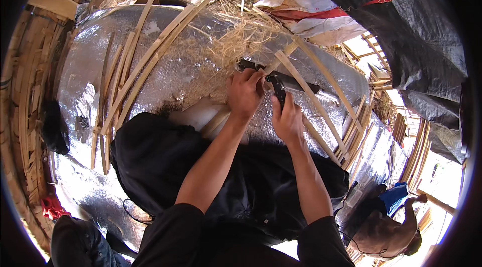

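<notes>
My left hand [245, 92] is closed, its fingers curled by the lower end of a pale bamboo strip [279, 60]. Close beside it, my right hand [289, 119] wraps round a black-handled tool [276, 88] whose working end meets the left fingertips. What kind of tool it is, I cannot make out. Behind both hands lies a long dark blade-like piece [296, 83], partly hidden by them. Another bamboo strip [311, 95] slants down just right of the tool. Pale shavings [241, 41] are heaped beyond my left hand.
Silver foil sheeting [165, 73] covers the surface under my hands. Bamboo strips [150, 61] lie to the left, and a bundle [357, 129] to the right. A white sack [306, 3] is at the back. Another person [386, 227] sits at lower right; a person's leg [80, 242] shows lower left.
</notes>
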{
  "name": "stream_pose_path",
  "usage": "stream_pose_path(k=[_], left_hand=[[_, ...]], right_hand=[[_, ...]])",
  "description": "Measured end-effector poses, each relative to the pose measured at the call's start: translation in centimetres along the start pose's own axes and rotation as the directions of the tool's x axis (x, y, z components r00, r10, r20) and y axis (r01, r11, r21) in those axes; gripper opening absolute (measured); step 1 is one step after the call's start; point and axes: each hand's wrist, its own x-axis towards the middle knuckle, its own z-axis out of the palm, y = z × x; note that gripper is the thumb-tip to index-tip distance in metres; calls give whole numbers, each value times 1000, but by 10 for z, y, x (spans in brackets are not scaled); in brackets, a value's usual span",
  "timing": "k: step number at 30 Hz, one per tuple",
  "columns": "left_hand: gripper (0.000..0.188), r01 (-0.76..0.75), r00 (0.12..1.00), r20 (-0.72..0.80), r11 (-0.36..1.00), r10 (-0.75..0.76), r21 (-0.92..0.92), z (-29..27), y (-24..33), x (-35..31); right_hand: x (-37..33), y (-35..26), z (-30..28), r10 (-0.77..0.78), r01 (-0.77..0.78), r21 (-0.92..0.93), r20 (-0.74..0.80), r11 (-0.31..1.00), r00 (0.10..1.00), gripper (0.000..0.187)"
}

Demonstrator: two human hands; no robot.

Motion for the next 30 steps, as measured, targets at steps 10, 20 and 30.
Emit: stream_pose_path(k=[10,20,30], left_hand=[[5,-12,1000,-2,1000,12,23,0,2,-1],[10,-33,999,20,999,33,27,-4,-3,-2],[13,-26,999,20,998,25,62,-5,0,-2]], right_hand=[[13,-1,3,-109,109,-25,14,994,994,32],[0,63,-38,-9,0,-74,-122,997,992,29],[-42,91,-17,229,-243,-137,-114,960,967,30]])
